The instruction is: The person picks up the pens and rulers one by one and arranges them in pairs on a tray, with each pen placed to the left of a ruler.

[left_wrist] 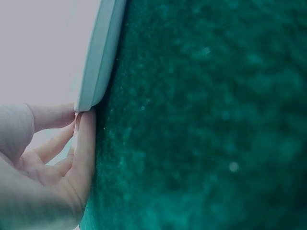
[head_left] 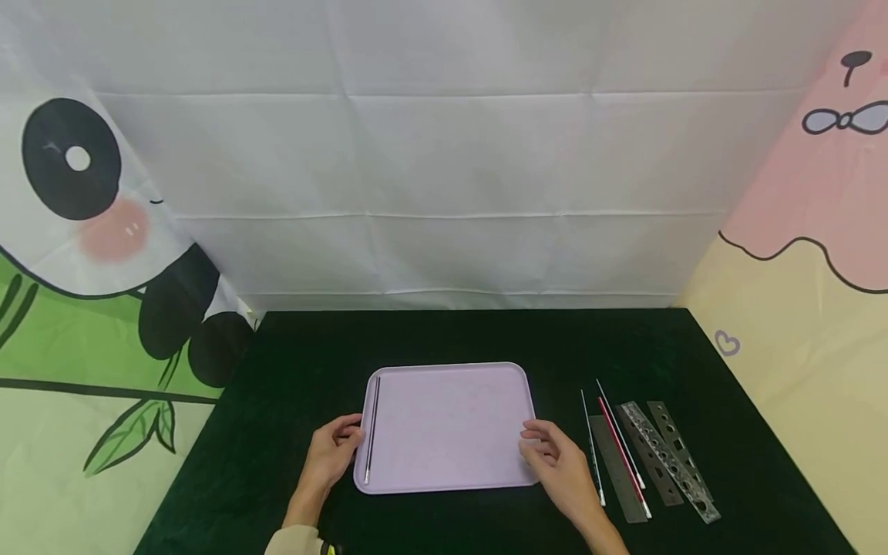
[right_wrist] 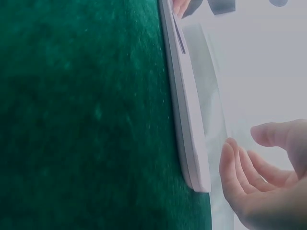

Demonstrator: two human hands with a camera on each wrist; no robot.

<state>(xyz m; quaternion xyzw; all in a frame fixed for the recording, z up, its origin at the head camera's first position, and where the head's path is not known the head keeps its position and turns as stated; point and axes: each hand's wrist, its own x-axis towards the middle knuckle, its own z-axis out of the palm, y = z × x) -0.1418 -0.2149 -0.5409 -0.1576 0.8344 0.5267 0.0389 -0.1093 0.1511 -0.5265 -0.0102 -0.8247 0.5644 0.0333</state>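
A pale lilac rectangular tray [head_left: 451,428] with rounded corners lies on the dark green cloth. Along its left side, inside the rim, rests one thin dark pencil-like stick [head_left: 372,432]. My left hand [head_left: 329,455] pinches the tray's left edge; in the left wrist view the thumb [left_wrist: 55,116] is on the rim and the fingers are against its outer side. Beside the right edge, my right hand [head_left: 562,470] is held with thumb and fingers apart. The right wrist view shows these fingers [right_wrist: 230,165] loosely bent, off the tray's corner, with nothing between them.
Right of the tray lie a red pencil [head_left: 624,457], thin pale pencils [head_left: 593,447], a plain grey strip [head_left: 616,470] and several stencil rulers with holes [head_left: 669,462]. White hanging cloth [head_left: 451,254] stands behind the table, with printed cloths at both sides.
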